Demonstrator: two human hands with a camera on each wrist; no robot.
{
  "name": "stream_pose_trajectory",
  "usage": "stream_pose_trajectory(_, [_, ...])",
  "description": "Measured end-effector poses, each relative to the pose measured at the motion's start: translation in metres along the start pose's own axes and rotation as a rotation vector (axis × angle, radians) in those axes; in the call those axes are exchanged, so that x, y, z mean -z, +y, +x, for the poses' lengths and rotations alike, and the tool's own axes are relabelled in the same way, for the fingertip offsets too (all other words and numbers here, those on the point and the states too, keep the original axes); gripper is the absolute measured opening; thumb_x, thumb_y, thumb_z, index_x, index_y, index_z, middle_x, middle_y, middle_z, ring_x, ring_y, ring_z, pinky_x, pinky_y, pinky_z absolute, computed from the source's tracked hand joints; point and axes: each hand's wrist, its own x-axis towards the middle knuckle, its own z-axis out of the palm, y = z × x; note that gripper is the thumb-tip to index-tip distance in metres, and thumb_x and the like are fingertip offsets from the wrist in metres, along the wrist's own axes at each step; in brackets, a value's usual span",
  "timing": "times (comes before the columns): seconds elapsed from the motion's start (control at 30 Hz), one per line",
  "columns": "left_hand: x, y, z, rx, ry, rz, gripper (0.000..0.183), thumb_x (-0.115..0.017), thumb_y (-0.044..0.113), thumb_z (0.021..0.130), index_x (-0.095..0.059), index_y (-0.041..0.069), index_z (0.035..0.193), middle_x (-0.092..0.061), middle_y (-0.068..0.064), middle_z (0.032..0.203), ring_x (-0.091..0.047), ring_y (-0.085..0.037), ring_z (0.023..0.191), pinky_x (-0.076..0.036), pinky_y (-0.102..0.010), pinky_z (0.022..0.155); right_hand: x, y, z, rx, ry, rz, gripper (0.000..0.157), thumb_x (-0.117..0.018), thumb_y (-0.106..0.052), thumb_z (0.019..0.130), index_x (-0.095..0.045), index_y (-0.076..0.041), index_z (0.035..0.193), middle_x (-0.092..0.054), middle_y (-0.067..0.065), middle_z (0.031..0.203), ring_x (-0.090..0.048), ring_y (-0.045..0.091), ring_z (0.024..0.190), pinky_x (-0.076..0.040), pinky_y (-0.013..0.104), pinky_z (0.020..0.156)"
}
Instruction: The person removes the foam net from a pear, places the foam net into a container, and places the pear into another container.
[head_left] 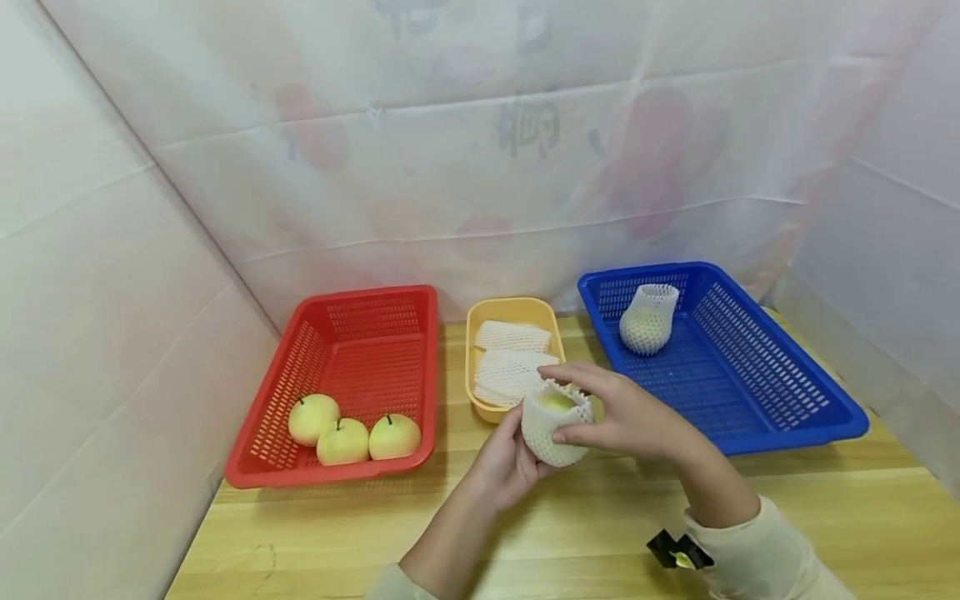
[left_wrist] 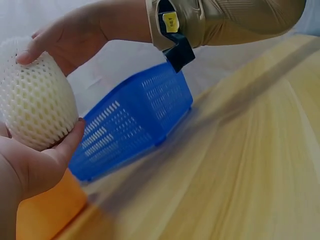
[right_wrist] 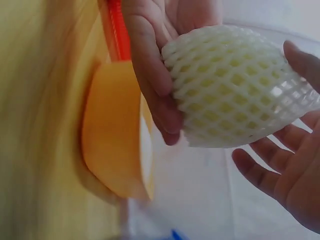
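Observation:
A round yellow pear (head_left: 556,402) sits inside a white foam net (left_wrist: 37,100), its top showing through the net's open end in the head view. My left hand (head_left: 510,462) holds the netted pear from below, fingers and thumb curled about its base. At the upper rim, my right hand (head_left: 618,412) has the net between its thumb and fingers, the thumb lying on the near side. The right wrist view shows one finger of this hand standing off the foam. More flat foam nets (head_left: 513,375) lie in a yellow tub (head_left: 474,321) just behind the hands.
At the left stands a red basket (head_left: 330,479) with three bare pears (head_left: 343,442) near its front. A blue basket (head_left: 750,442) at the right holds another netted pear (head_left: 647,325). Both baskets rest on the wooden table (head_left: 337,542), with white curtains (head_left: 450,167) behind.

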Motion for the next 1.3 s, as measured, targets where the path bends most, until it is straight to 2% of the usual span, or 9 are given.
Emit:
stream_pose_trajectory(0.1, [0.006,-0.002,-0.006,0.019,0.023,0.007,0.056,-0.032,0.05,0.104,-0.04,0.015,0.147,-0.061,-0.001,0.126,-0.063,-0.012,0.106,-0.053,-0.029,0.089,-0.013,0.002,-0.002,-0.046,-0.046,0.093,0.069,-0.081,-0.038,0.08,-0.052,-0.024,0.141,-0.053,-0.001,0.143,-0.049,0.026,0.132,-0.047,0.051,0.102])
stream_pose_trajectory(0.23, [0.016,-0.004,-0.011,0.041,0.066,0.037,0.057,-0.032,0.053,0.104,-0.043,0.013,0.144,-0.065,0.0,0.118,-0.065,-0.013,0.101,-0.055,-0.029,0.086,-0.029,0.005,-0.002,-0.071,-0.108,0.168,0.069,-0.081,-0.041,0.08,-0.051,-0.028,0.141,-0.052,-0.006,0.143,-0.05,0.019,0.129,-0.048,0.042,0.102])
stream_pose_trajectory(0.37, [0.027,-0.008,-0.015,0.05,0.109,0.08,0.057,-0.031,0.052,0.104,-0.047,0.012,0.141,-0.067,-0.001,0.115,-0.066,-0.014,0.099,-0.056,-0.031,0.085,-0.045,0.009,-0.003,-0.082,-0.125,0.188,0.068,-0.079,-0.043,0.081,-0.051,-0.03,0.141,-0.054,-0.007,0.141,-0.053,0.017,0.126,-0.048,0.039,0.103])
stream_pose_trajectory(0.53, [0.04,-0.01,-0.02,0.069,0.141,0.14,0.055,-0.034,0.047,0.105,-0.052,0.006,0.136,-0.069,-0.004,0.112,-0.069,-0.016,0.096,-0.057,-0.037,0.087,-0.058,0.014,-0.005,-0.084,-0.143,0.188,0.064,-0.074,-0.041,0.086,-0.051,-0.023,0.143,-0.054,-0.002,0.143,-0.052,0.022,0.13,-0.046,0.044,0.106])
stream_pose_trajectory(0.73, [0.054,-0.004,-0.029,0.087,0.146,0.231,0.052,-0.038,0.042,0.105,-0.052,0.003,0.137,-0.069,-0.014,0.116,-0.071,-0.024,0.097,-0.057,-0.045,0.089,-0.063,0.017,-0.005,-0.11,-0.135,0.164,0.061,-0.069,-0.043,0.09,-0.054,-0.015,0.141,-0.052,0.003,0.146,-0.048,0.026,0.135,-0.04,0.049,0.11])
stream_pose_trajectory(0.9, [0.059,0.0,-0.032,0.1,0.116,0.281,0.051,-0.037,0.04,0.105,-0.05,0.004,0.139,-0.068,-0.018,0.119,-0.07,-0.027,0.1,-0.057,-0.046,0.088,-0.067,0.021,-0.004,-0.118,-0.132,0.186,0.043,-0.064,-0.041,0.094,-0.065,-0.02,0.13,-0.056,0.0,0.142,-0.053,0.024,0.131,-0.044,0.048,0.107])
stream_pose_trajectory(1.0, [0.061,0.0,-0.031,0.098,0.124,0.294,0.05,-0.041,0.038,0.105,-0.051,0.003,0.139,-0.067,-0.017,0.119,-0.07,-0.027,0.101,-0.057,-0.047,0.089,-0.07,0.023,-0.003,-0.127,-0.143,0.195,0.034,-0.062,-0.041,0.095,-0.07,-0.023,0.122,-0.06,-0.002,0.137,-0.056,0.021,0.127,-0.046,0.046,0.106])
stream_pose_trajectory(1.17, [0.061,-0.001,-0.031,0.081,0.15,0.346,0.049,-0.046,0.037,0.103,-0.052,0.002,0.138,-0.066,-0.014,0.12,-0.067,-0.023,0.102,-0.057,-0.043,0.087,-0.072,0.025,-0.002,-0.155,-0.166,0.178,0.036,-0.062,-0.044,0.095,-0.071,-0.021,0.121,-0.062,-0.001,0.133,-0.057,0.021,0.124,-0.047,0.045,0.105])
stream_pose_trajectory(1.3, [0.06,0.0,-0.03,0.045,0.187,0.439,0.049,-0.047,0.037,0.103,-0.054,0.001,0.136,-0.067,-0.011,0.115,-0.066,-0.017,0.097,-0.059,-0.033,0.079,-0.073,0.028,-0.002,-0.162,-0.176,0.179,0.038,-0.06,-0.045,0.095,-0.071,-0.02,0.122,-0.062,0.0,0.133,-0.058,0.021,0.124,-0.048,0.045,0.104])
